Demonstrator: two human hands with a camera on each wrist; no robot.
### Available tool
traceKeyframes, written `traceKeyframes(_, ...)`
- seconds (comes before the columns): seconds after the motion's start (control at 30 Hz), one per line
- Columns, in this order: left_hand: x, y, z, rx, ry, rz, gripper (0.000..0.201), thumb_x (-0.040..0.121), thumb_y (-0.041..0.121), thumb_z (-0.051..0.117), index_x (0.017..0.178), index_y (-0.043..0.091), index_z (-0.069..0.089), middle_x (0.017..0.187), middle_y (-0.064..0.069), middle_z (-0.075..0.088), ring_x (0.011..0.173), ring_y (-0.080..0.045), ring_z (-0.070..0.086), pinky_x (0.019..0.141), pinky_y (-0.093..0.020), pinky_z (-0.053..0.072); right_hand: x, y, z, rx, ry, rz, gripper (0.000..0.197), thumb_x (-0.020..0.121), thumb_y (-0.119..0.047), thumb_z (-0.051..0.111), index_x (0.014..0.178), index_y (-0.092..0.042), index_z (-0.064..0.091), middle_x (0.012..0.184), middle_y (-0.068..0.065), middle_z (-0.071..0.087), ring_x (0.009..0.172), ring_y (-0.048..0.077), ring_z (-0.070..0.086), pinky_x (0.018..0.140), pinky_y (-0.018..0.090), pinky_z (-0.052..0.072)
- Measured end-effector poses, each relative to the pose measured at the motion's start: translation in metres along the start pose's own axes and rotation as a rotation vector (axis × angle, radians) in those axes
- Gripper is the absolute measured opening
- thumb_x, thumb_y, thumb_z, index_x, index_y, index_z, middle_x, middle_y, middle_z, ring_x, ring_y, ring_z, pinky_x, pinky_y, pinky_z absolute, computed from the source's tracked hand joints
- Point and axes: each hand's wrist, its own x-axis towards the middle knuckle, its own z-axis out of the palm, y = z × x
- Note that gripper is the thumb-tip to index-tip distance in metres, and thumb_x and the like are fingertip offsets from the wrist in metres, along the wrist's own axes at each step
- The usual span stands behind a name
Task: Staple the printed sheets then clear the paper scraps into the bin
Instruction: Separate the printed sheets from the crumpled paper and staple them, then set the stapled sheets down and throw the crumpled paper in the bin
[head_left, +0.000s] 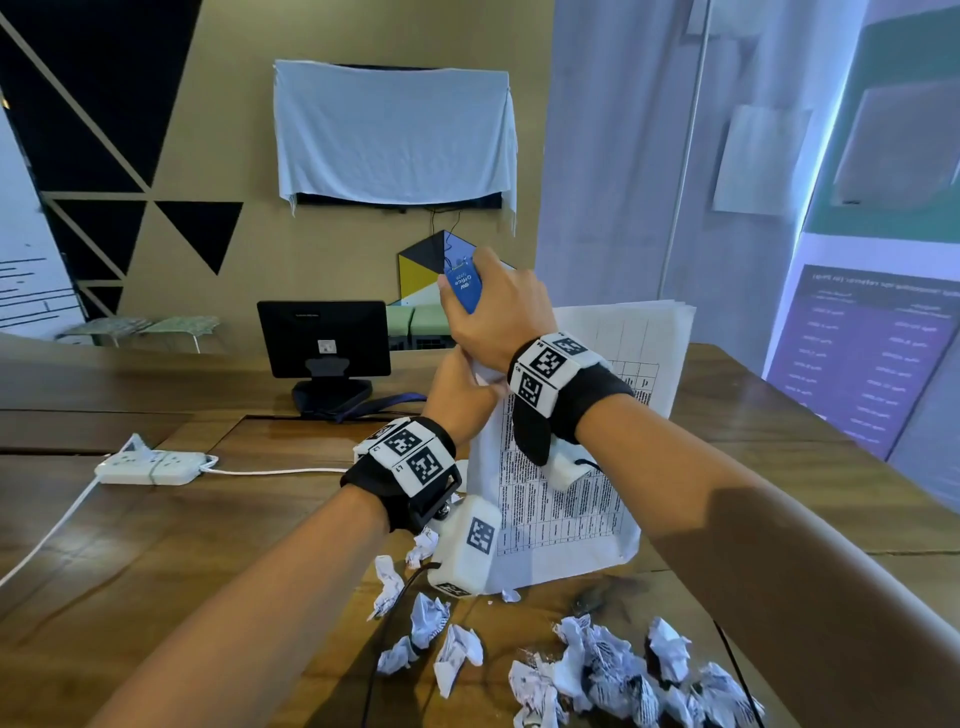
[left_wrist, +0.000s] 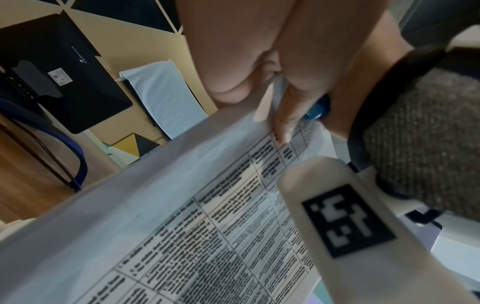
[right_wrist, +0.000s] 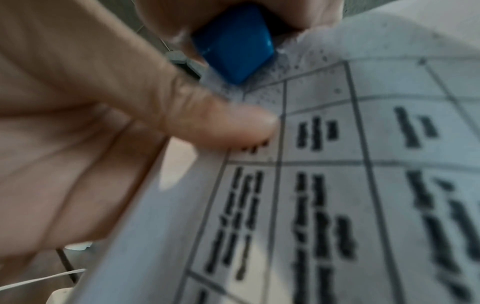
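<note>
Stapling was in progress, not confirmed done: left hand (head_left: 457, 387) pinched the top corner of the printed sheets (head_left: 561, 499), one stack held upright over the counter (head_left: 171, 525) near its front edge, sheet count indeterminable; right hand (head_left: 498, 306) was curled round 1 blue stapler (head_left: 466, 285), its nose on that corner. Scrap clearing appeared not started: approx. a dozen-plus crumpled paper scraps (head_left: 597, 670) lay along the front edge, no bin in view. Also noted: 1 monitor (head_left: 323, 339) at the back edge, 1 power strip (head_left: 151, 466) left.
</note>
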Motion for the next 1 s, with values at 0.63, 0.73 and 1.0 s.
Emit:
traceKeyframes(0.63, 0.000, 0.009, 0.006, -0.099, 0.126, 0.005, 0.031, 0.090, 0.020, 0.060, 0.116, 0.004, 0.059, 0.106, -0.011, 0.067, 0.098, -0.025, 0.064, 0.091, -0.046, 0.053, -0.062, 0.043, -0.156, 0.739, 0.421, 0.344, 0.066, 0.059, -0.060, 0.060, 0.087, -0.001, 0.046, 0.075, 0.030, 0.044, 0.065, 0.035, 0.045, 0.058, 0.040, 0.040)
traceKeyframes(0.73, -0.001, 0.011, 0.008, -0.080, 0.136, 0.015, 0.029, 0.090, 0.018, 0.059, 0.116, 0.003, 0.060, 0.102, -0.007, 0.065, 0.095, -0.022, 0.063, 0.090, -0.042, 0.054, -0.124, 0.055, -0.171, 0.364, 0.217, 0.294, 0.042, 0.077, -0.043, 0.036, 0.080, -0.003, 0.044, 0.048, 0.025, 0.048, 0.045, 0.038, 0.049, 0.046, 0.037, 0.044)
traceKeyframes(1.0, -0.002, 0.011, 0.010, -0.093, 0.164, 0.010, 0.028, 0.091, 0.019, 0.058, 0.115, 0.004, 0.060, 0.104, -0.009, 0.066, 0.097, -0.023, 0.063, 0.091, -0.043, 0.053, -0.267, 0.158, -0.163, -0.475, -0.898, 0.732, 0.043, 0.087, -0.061, 0.040, 0.095, -0.018, 0.043, 0.082, 0.000, 0.064, 0.074, 0.018, 0.062, 0.066, 0.029, 0.045)
